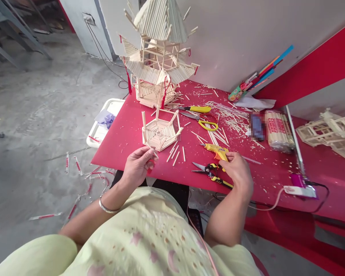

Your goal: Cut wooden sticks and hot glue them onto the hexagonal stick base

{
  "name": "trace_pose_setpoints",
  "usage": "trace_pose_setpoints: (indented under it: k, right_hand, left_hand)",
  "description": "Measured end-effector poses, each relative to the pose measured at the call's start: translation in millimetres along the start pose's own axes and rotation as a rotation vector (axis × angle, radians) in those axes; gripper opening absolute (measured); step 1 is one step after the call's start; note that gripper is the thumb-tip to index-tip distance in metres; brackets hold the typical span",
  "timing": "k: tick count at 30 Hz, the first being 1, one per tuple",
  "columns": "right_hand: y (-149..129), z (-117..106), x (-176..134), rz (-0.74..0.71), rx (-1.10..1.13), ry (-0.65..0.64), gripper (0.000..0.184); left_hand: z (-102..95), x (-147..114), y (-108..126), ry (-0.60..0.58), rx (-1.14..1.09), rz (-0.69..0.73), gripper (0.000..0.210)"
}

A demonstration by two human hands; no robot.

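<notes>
Between thumb and fingers, my left hand pinches a short wooden stick near the table's front edge. Just beyond it sits a hexagonal stick frame with a spiral-patterned floor and upright posts at its corners. My right hand is closed round the handle of a yellow glue gun, whose nozzle points left. Below the gun lie black-and-yellow pruning shears with their blades apart. Several loose cut sticks are spread right of the frame.
A tall stick pagoda with red tassels stands at the back of the red table. Yellow-handled scissors, a yellow cutter and scattered stick scraps lie mid-table. Bundled sticks and a power strip are at right.
</notes>
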State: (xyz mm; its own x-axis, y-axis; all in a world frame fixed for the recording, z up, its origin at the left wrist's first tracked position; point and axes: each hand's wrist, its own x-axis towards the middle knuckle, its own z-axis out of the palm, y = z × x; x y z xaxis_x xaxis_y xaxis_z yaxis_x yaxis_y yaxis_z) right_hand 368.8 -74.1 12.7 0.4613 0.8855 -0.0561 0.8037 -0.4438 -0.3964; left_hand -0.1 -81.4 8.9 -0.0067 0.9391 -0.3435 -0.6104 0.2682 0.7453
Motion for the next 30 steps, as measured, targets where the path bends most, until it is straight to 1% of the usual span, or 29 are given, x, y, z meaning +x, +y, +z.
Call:
trace_pose_setpoints:
  k: [3, 4, 6, 8, 10, 11, 12, 13, 14, 17, 18, 19, 20, 23, 25, 27, 30]
  right_hand:
    - [-1.2, 2.4, 0.3, 0.007, 0.033, 0.025, 0.044]
    - [-3.3, 2.5, -0.2, -0.001, 0.049, 0.054, 0.043]
    - [-8.2, 0.9, -3.3, -0.007, 0.073, 0.155, 0.041]
    - [-12.3, -3.1, -11.1, 0.006, 0.103, 0.305, 0.040]
    - [-16.1, -10.0, -26.3, 0.023, 0.214, 0.419, 0.041]
    - [-18.4, -14.4, -36.7, 0.029, 0.307, 0.435, 0.042]
    - [-21.6, -19.1, -48.8, 0.037, 0.415, 0.425, 0.042]
    - [-25.8, -23.6, -62.0, 0.039, 0.493, 0.389, 0.042]
    - [-31.3, -27.5, -75.5, 0.021, 0.537, 0.363, 0.040]
    - [-55.7, -30.3, -110.4, -0.153, 0.615, 0.245, 0.038]
    - [-66.0, -27.3, -118.2, -0.216, 0.601, 0.196, 0.038]
    - [-76.8, -22.4, -123.7, -0.268, 0.578, 0.200, 0.040]
    - [-87.8, -16.0, -126.9, -0.309, 0.538, 0.239, 0.041]
    - [-118.4, 6.0, -126.8, -0.396, 0.343, 0.460, 0.043]
    - [-134.6, 17.7, -122.8, -0.456, 0.201, 0.563, 0.039]
    - [-147.0, 25.1, -118.8, -0.510, 0.088, 0.611, 0.034]
    - [-161.2, 30.4, -114.6, -0.574, -0.024, 0.627, 0.034]
  left_hand:
    - [-0.6, 4.5, -2.4, 0.000, -0.014, 0.005, 0.034]
    - [-0.4, 5.8, -3.0, -0.001, -0.020, 0.009, 0.033]
    - [0.4, 7.8, -3.2, -0.004, -0.026, 0.012, 0.032]
    - [1.3, 8.8, -2.0, -0.005, -0.019, 0.005, 0.033]
    - [2.1, 9.2, -0.2, -0.002, -0.003, -0.010, 0.036]
    - [2.4, 9.5, 0.5, -0.002, 0.004, -0.018, 0.038]
    - [2.7, 9.8, 1.0, -0.004, 0.010, -0.024, 0.039]
    - [3.1, 10.3, 1.2, -0.006, 0.014, -0.030, 0.040]
    - [3.4, 10.9, 1.1, -0.009, 0.016, -0.034, 0.040]
    - [4.6, 12.6, 0.1, -0.016, 0.017, -0.030, 0.040]
    - [5.0, 12.8, -0.1, -0.018, 0.016, -0.025, 0.039]
    - [5.4, 12.6, -0.1, -0.024, 0.018, -0.019, 0.039]
    - [5.6, 12.0, 0.0, -0.030, 0.023, -0.015, 0.038]
    - [4.9, 9.1, 1.0, -0.039, 0.045, -0.011, 0.039]
    - [2.9, 7.9, 1.6, -0.044, 0.056, -0.015, 0.039]
    - [0.4, 8.1, 2.0, -0.054, 0.050, -0.010, 0.039]
    - [-2.1, 10.9, 3.9, -0.060, 0.024, 0.014, 0.040]
